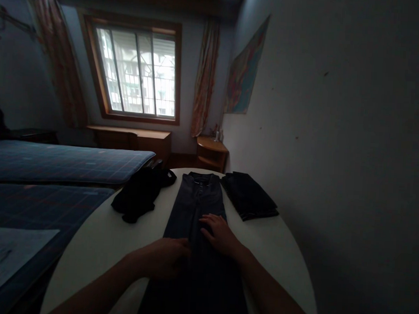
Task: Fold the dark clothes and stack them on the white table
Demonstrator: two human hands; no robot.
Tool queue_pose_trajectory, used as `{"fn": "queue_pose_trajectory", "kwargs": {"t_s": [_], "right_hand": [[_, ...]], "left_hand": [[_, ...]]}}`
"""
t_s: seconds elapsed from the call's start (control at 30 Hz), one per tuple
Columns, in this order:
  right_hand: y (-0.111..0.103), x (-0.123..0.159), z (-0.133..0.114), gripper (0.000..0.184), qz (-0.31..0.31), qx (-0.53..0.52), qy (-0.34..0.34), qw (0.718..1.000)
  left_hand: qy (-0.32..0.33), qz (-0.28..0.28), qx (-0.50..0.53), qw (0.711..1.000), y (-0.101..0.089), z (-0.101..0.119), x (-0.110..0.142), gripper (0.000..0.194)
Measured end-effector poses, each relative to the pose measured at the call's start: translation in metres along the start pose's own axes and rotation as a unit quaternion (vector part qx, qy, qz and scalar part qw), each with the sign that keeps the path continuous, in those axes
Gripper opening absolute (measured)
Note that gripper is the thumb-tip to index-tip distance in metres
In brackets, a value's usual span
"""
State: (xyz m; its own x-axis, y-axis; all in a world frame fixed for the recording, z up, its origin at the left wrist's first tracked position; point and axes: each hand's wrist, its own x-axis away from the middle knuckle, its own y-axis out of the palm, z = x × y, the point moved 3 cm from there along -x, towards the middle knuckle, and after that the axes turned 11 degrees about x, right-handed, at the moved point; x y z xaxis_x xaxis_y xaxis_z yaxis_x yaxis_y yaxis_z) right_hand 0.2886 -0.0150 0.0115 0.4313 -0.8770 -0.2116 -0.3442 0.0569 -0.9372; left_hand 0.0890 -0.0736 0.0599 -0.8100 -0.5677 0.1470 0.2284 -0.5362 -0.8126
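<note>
A pair of dark jeans point(196, 198) lies stretched out lengthwise on a round white table point(96, 245), waistband at the far end. My left hand point(167, 258) rests on the middle of the jeans with its fingers curled and pressed against the cloth. My right hand point(219, 232) lies flat on the jeans just beyond it, fingers spread and pointing left. The two hands are close together, almost touching.
A crumpled black garment point(140, 193) lies on the table left of the jeans. A folded dark garment point(249, 194) sits at the right. Beds with blue checked covers point(54, 163) stand at the left, a white wall at the right, a window point(140, 73) ahead.
</note>
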Motion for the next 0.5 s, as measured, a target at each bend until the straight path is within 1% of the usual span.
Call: {"fn": "queue_pose_trajectory", "kwargs": {"t_s": [0.13,0.33,0.4,0.5], "right_hand": [[-0.003,0.000,0.000,0.035,-0.010,-0.003,0.000,1.000],[-0.002,-0.001,0.002,0.035,-0.021,0.003,-0.002,1.000],[-0.001,-0.001,0.003,0.035,-0.023,0.003,-0.002,1.000],[0.000,0.000,0.003,0.035,-0.024,0.000,0.000,1.000]], "left_hand": [[0.003,-0.052,-0.002,0.999,0.005,0.006,-0.004,0.026],[-0.063,-0.129,-0.048,0.988,0.007,0.017,-0.008,0.024],[-0.062,-0.139,-0.042,0.987,0.006,0.017,-0.009,0.021],[-0.031,-0.134,0.004,0.990,0.006,0.014,-0.010,0.020]]}}
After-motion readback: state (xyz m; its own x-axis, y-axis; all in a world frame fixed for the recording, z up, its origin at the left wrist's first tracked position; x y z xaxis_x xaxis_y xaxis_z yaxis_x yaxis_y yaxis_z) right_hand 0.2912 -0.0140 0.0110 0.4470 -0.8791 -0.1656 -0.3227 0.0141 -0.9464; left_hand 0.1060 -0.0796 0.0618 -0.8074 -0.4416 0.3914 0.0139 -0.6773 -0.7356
